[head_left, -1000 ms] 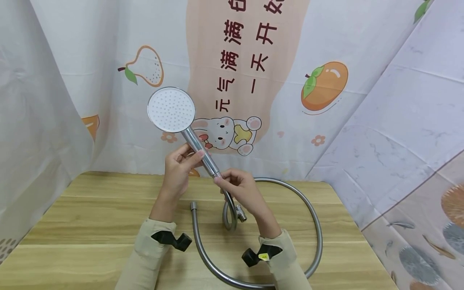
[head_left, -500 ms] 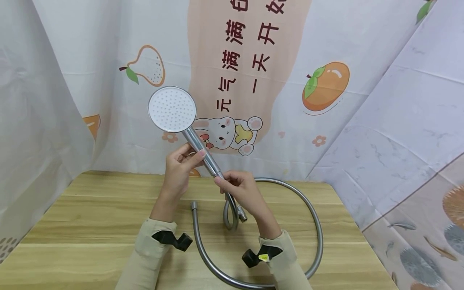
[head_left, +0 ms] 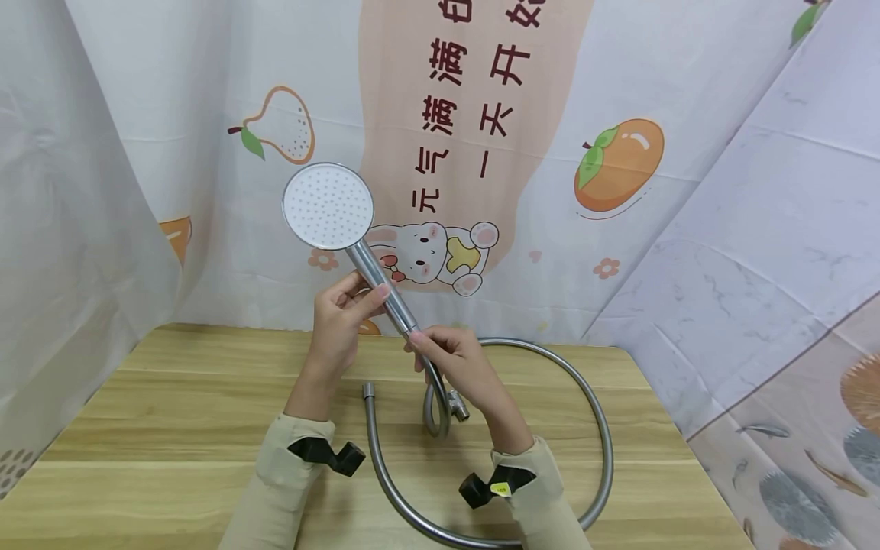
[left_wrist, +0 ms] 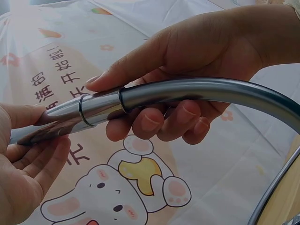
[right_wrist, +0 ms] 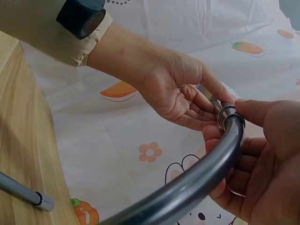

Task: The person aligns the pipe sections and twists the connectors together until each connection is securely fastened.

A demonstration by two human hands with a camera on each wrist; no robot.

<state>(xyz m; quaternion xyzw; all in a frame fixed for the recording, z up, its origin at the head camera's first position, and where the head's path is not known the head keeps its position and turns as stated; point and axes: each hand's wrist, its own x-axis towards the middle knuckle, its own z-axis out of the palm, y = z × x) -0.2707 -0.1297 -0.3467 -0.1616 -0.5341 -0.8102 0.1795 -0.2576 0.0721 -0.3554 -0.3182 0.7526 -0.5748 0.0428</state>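
A handheld shower head (head_left: 328, 206) with a round white nozzle face and chrome handle is held tilted above the table, face toward the head camera. My left hand (head_left: 335, 321) grips the handle between thumb and fingers. My right hand (head_left: 457, 355) pinches the collar where the grey metal hose (head_left: 438, 382) meets the handle's lower end. In the left wrist view, the hose's end nut (left_wrist: 103, 108) sits against the handle, with a ring line between them. The hose loops down to the table; its free end (head_left: 368, 390) lies left of the loop.
The wooden table (head_left: 172, 428) lies beneath both arms, with the hose curving round its right half. A small chrome fitting (head_left: 457, 405) rests behind the right wrist. A printed curtain (head_left: 536, 252) hangs along the table's far edge.
The right hand's fingers shift slightly around the hose collar. The left hand and shower head stay nearly still.
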